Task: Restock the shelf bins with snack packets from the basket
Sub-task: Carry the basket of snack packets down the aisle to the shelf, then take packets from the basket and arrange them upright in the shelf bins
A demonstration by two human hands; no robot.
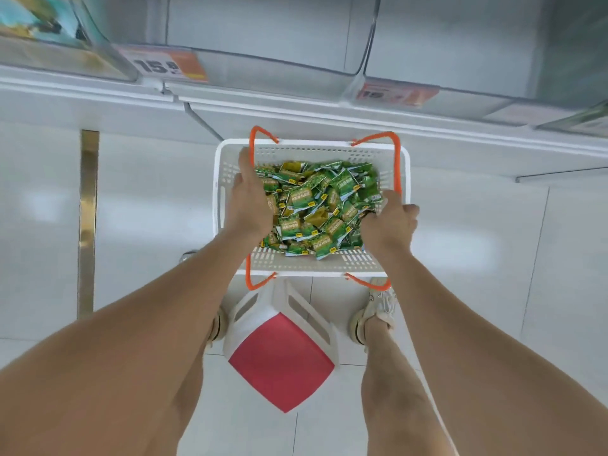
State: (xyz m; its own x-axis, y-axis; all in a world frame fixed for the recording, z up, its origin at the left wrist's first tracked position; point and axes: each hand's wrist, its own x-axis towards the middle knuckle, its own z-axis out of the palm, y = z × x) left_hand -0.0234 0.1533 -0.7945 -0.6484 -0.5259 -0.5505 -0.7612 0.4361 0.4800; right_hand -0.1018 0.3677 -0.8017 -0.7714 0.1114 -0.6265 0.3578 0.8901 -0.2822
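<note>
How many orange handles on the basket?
2. The left handle runs along the basket's left rim, partly behind the left hand; the right handle runs along the right rim, just beyond the right hand. None seems hidden.

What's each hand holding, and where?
Left hand lies open against the snack packets, left side of the pile, holding nothing. Right hand fingers are buried in the pile's right side; grip cannot be told.
</note>
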